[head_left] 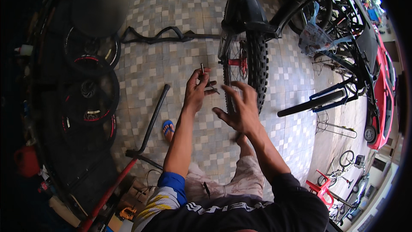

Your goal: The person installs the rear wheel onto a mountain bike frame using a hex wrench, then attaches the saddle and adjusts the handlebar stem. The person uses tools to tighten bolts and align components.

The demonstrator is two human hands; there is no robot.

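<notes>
My left hand (197, 89) is closed around a slim metal rod (202, 68); its upper end sticks out above the thumb, and the fingers hide the rest. A small dark tip shows by the lower fingertips. To its right, my right hand (243, 108) is open with the fingers spread, slightly smeared by motion, and holds nothing I can see. It is in front of the knobby bicycle tire (258, 60). The wheel has a red hub (236, 62) and sits in a dark fork (234, 13), just beyond my hands.
Several wheels (88, 90) lie along the left. A black bar with a red pipe (113, 184) crosses the floor at lower left. A twisted black strip (159, 35) lies farther off. At right are another fork (313, 103), bikes, a red chair (321, 189) and a red car (382, 103).
</notes>
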